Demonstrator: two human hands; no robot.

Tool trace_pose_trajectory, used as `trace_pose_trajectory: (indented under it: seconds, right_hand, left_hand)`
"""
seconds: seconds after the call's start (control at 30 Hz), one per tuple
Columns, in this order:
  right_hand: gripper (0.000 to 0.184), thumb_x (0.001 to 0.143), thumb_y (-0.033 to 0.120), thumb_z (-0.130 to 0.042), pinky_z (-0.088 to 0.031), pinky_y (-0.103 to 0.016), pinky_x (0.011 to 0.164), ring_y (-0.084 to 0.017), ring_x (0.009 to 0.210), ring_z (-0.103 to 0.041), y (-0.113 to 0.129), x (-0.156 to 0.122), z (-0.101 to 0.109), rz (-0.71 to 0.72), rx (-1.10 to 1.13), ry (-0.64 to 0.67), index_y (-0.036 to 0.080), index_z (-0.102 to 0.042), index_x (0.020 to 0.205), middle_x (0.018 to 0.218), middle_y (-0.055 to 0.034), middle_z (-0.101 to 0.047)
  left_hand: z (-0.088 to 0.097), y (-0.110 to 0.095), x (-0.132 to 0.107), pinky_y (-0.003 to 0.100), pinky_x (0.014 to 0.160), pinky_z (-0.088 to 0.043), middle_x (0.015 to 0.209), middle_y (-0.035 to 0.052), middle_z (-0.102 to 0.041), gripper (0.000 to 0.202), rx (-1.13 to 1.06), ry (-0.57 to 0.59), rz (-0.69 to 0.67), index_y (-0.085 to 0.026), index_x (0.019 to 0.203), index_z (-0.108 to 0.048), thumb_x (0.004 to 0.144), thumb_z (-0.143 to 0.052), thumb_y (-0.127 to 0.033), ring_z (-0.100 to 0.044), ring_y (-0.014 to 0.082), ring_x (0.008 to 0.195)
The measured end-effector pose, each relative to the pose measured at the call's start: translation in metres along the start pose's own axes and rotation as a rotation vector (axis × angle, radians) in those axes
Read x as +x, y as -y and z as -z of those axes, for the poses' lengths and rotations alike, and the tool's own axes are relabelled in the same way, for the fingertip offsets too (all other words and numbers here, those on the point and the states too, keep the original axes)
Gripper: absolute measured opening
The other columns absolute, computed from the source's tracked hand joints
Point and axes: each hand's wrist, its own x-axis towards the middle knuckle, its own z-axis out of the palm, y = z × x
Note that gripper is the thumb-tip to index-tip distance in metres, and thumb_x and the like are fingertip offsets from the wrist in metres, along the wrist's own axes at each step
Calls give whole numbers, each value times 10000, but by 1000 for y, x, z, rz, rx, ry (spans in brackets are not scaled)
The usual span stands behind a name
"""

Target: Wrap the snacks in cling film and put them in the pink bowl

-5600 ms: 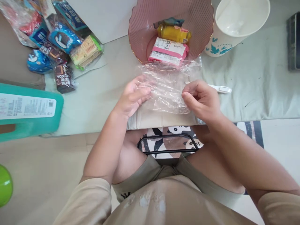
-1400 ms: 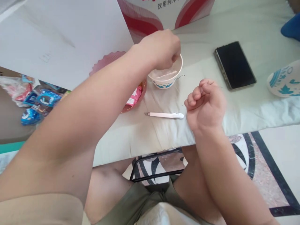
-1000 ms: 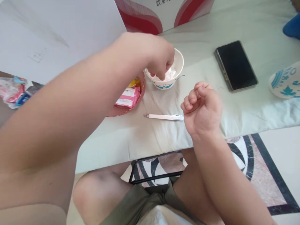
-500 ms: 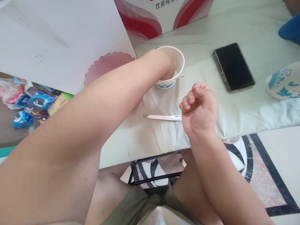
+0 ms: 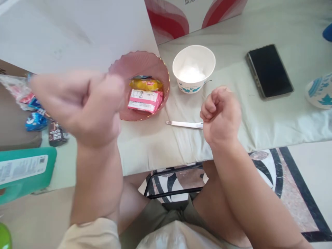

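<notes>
My left hand [image 5: 85, 103] is raised near the camera, left of the pink ribbed bowl [image 5: 121, 67], and is smeared by motion; its fingers look curled. My right hand [image 5: 221, 116] rests at the table's front edge in a loose fist with nothing visible in it. It covers one end of a slim white pen-like tool [image 5: 183, 123]. Beyond the tool stands a white paper cup [image 5: 181, 81] with crumpled clear plastic inside. The pink bowl holds a yellow packet [image 5: 145, 84] and a pink packet [image 5: 144, 100].
A black phone [image 5: 269, 71] lies at the right, with a second printed cup [image 5: 320, 91] at the frame edge. Snack packets [image 5: 38, 117] and a teal box [image 5: 23, 171] sit at the left. A white board [image 5: 72, 31] and a red-and-white carton [image 5: 194, 14] stand behind.
My left hand has come out of the white cup and swung back to the left, close to the camera. The clear plastic now lies in the cup. My right hand has stayed put.
</notes>
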Motion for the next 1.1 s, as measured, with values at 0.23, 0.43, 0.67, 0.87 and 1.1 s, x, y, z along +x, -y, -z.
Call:
trace_pose_trajectory:
  seconds: [0.23,0.43,0.67,0.87,1.1]
  right_hand:
    - [648,951,469,-662,-114,-316,474,-84,476,-166,6,-48,-51,72,-282,104,219,-232,535,514,33,-198]
    - [602,939,273,-573,-71,-284,420,-44,438,-102,-2,-87,-91,57,-438,620,217,-129,537,487,59,-110]
    - [257,910,255,-570,-383,-261,572,-101,563,-456,-52,-83,-212,275,-717,762,216,-440,692,594,26,-484]
    - [425,831,58,-611,-469,-440,1048,-313,1279,-559,-103,-30,-345,500,-1073,739,194,-540,1228,1428,-156,-584]
    - [531,904,215,-676,-390,-504,1175,-373,1391,-509,-99,-18,-373,463,-1403,961,47,-495,1375,1441,-248,-584]
  left_hand:
    - [113,28,-39,204,378,-29,513,-91,7,652,54,-18,316,-189,526,-16,552,-667,-164,-35,-12,388]
    - [160,26,-24,171,375,-100,494,-97,-54,547,-49,-253,515,-201,511,-86,575,-627,-156,-76,-8,382]
    - [206,28,6,206,364,-93,462,-84,-49,481,-143,-593,678,-212,557,-104,796,-510,-116,-81,35,333]
    - [222,26,16,225,359,-161,449,-85,-93,482,-212,-595,668,-218,576,-128,842,-521,-134,-166,49,312]
    - [224,26,19,226,367,-119,447,-82,-93,511,-238,-608,667,-210,576,-143,909,-526,-153,-113,45,332]
